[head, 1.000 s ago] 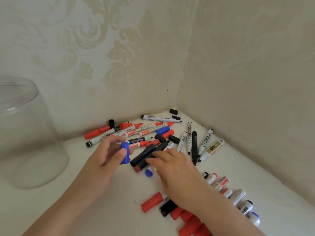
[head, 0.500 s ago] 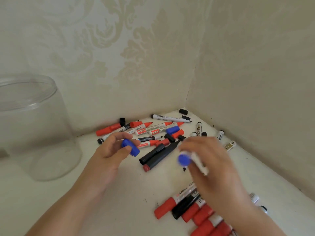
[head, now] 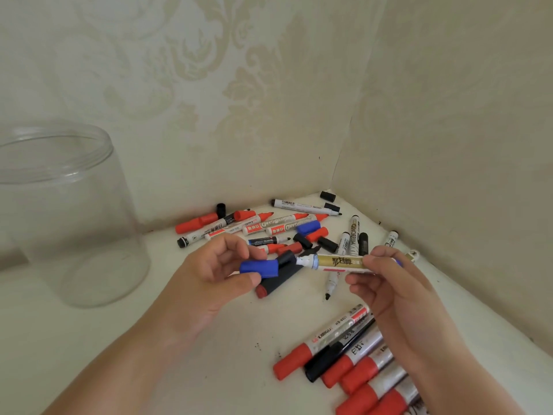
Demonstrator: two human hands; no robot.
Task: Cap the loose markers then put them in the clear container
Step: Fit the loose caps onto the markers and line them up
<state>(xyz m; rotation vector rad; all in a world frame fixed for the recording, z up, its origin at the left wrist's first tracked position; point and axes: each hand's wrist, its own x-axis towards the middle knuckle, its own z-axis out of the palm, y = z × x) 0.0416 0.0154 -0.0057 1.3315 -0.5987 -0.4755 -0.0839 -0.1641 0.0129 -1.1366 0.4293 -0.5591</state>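
Observation:
My left hand (head: 218, 274) pinches a blue cap (head: 259, 267) between thumb and fingers, its mouth facing right. My right hand (head: 386, 286) holds an uncapped marker with a gold label (head: 338, 262) level above the table, its bare tip pointing left, a short gap from the cap. The clear container (head: 65, 211) stands upright at the left, with nothing visible inside. A pile of loose markers and caps (head: 278, 229) lies in the corner beyond my hands. Capped red and black markers (head: 350, 360) lie in a row under my right forearm.
Two wallpapered walls meet in a corner (head: 332, 187) at the back right and bound the white table (head: 119, 339). A dark marker with a red end (head: 272, 284) lies just under the cap. Loose black caps (head: 327, 195) sit near the corner.
My right hand picked a marker from the pile, lifted it and turned it level with the tip toward the cap. My left hand kept the blue cap and shifted right. The camera view moved.

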